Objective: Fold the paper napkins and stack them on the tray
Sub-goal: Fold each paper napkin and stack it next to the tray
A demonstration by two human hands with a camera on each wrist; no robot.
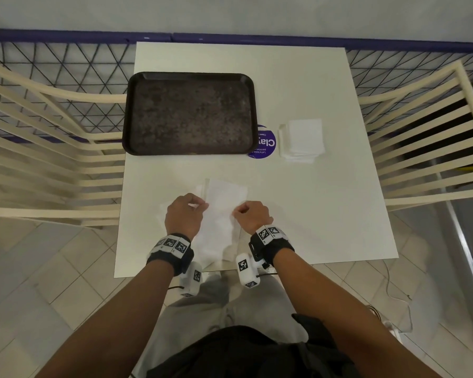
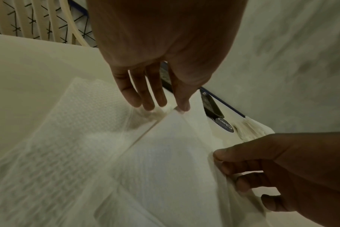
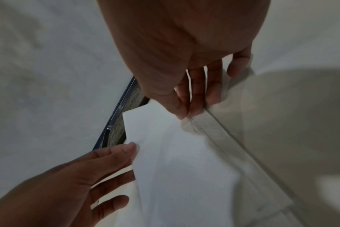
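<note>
A white paper napkin (image 1: 224, 195) lies partly folded near the table's front edge, one smooth flap raised between my hands. My left hand (image 1: 186, 214) pinches the flap's left edge with thumb and forefinger (image 2: 181, 107), its other fingers extended. My right hand (image 1: 253, 215) pinches the right edge (image 3: 186, 114) with fingers curled. A textured part of the napkin (image 2: 77, 122) lies flat on the table under my left hand. The dark speckled tray (image 1: 189, 113) sits bare at the far left. A stack of white napkins (image 1: 302, 139) lies to the right of it.
A round purple sticker (image 1: 265, 143) shows on the white table (image 1: 325, 214) between tray and stack. Cream slatted chairs stand at the left (image 1: 38, 159) and right (image 1: 421, 145). A dark wire fence (image 1: 66, 66) runs behind the table.
</note>
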